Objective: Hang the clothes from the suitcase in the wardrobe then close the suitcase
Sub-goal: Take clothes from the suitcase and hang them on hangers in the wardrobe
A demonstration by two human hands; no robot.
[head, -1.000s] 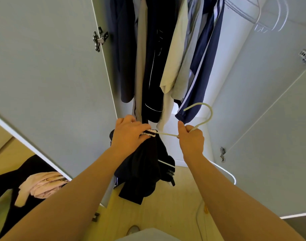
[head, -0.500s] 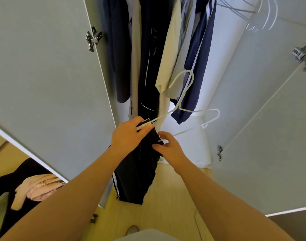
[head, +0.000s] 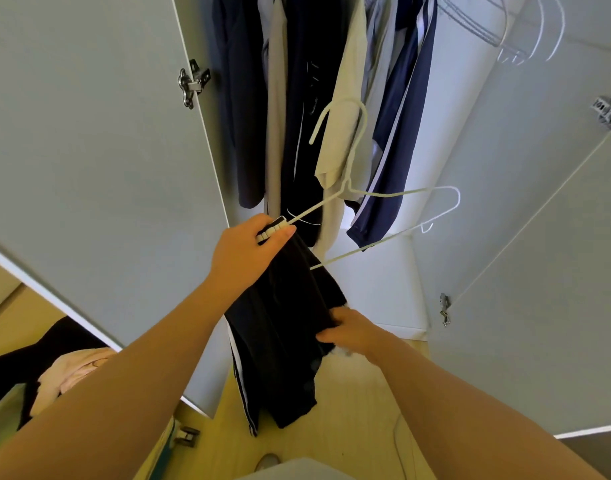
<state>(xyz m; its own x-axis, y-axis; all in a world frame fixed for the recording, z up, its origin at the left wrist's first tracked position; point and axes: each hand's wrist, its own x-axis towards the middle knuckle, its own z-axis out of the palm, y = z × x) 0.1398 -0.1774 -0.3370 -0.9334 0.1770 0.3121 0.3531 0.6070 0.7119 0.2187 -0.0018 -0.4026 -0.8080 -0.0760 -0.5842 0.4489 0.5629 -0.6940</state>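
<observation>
While on hanger [head: 349,188], garment [head: 283,323] between fingers [head: 282,235]

One wide-angle camera is worn on the head. It looks forward and down into the open wardrobe [head: 463,140] from close range. Both forearms enter from the bottom edge. The left hand [head: 248,251] and right hand [head: 356,332] meet on a dark garment [head: 280,344] near frame centre. Hung clothes [head: 304,98] fill the top centre. The left door [head: 89,150] and right door [head: 539,271] flank them, their edges slanted by the lens. The floor [head: 359,410] runs along the bottom.
</observation>
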